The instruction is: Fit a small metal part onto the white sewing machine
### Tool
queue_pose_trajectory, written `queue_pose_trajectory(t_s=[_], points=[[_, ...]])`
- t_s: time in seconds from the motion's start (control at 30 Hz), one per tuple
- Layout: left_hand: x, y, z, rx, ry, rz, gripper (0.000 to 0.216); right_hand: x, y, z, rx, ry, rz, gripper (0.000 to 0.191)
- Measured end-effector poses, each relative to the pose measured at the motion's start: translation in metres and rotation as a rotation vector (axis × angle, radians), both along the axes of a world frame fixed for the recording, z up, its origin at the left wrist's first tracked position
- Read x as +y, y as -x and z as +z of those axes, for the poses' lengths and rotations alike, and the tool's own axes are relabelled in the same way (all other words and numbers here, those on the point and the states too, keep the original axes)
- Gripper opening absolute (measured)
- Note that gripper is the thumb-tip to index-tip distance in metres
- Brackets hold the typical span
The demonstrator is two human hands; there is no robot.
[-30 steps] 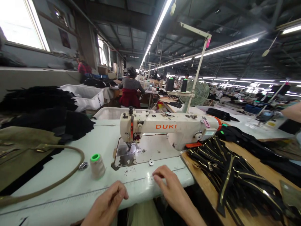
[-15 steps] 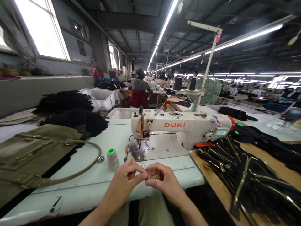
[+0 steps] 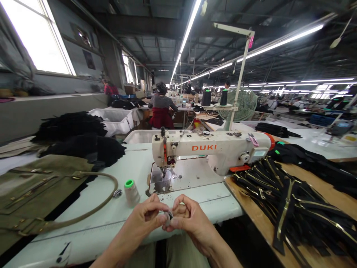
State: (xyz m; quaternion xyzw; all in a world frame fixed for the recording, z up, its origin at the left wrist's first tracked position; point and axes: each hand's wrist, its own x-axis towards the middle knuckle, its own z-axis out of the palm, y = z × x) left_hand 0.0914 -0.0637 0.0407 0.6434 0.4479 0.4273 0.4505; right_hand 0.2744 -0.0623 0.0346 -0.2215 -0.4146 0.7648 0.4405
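Your left hand [image 3: 145,217] and right hand [image 3: 189,217] meet at the bottom centre of the frame, fingertips pinched together on a small round bobbin [image 3: 169,217] held between them just above the near edge of the table [image 3: 111,223]. Both hands are closed around it, thumbs and forefingers touching the piece; it is too small to make out more. Just beyond your left hand, a thread spool [image 3: 131,192] with a green top stands upright on the table, and a small metal part [image 3: 117,193] lies beside it to the left. Lower left, an olive bag [image 3: 36,186] lies flat, its strap [image 3: 92,208] curving out toward the spool. Lower right, a heap of black zippers [image 3: 292,201] with gold teeth covers a wooden board [image 3: 304,257]. At mid-frame sits the white sewing machine [image 3: 217,149] marked DUKI, its needle over the metal plate [image 3: 178,178] straight ahead of your hands. Left of it, black fabric [image 3: 75,136] is piled up, with a white bin [image 3: 111,119] behind. Farther back, a thread stand [image 3: 237,85] rises with two dark cones [image 3: 206,97], a fan [image 3: 245,106] beside them, and a seated person [image 3: 161,106] works with their back to you.
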Motion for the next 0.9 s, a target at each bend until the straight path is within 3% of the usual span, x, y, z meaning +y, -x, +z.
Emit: queue_pose_trajectory(t_s=[0.13, 0.27, 0.5, 0.63, 0.77, 0.9], points=[[-0.005, -0.002, 0.006, -0.042, 0.08, 0.113, 0.029, -0.005, -0.006, 0.001, -0.067, 0.011, -0.039, 0.036], [-0.006, -0.003, 0.009, -0.129, 0.089, 0.189, 0.029, -0.01, -0.008, 0.002, -0.082, 0.062, -0.088, 0.048], [-0.004, -0.004, 0.005, -0.175, 0.101, 0.227, 0.032, -0.014, -0.003, 0.006, -0.132, 0.107, -0.11, 0.036], [-0.005, -0.006, -0.002, -0.315, 0.245, 0.204, 0.038, -0.012, 0.002, -0.001, -0.127, 0.06, -0.109, 0.037], [-0.011, -0.012, 0.0, -0.523, 0.393, 0.143, 0.041, -0.008, 0.01, -0.008, -0.207, -0.054, -0.18, 0.035], [-0.019, -0.022, 0.003, -0.75, 0.518, 0.173, 0.044, -0.006, 0.016, -0.006, -0.396, -0.446, -0.421, 0.017]])
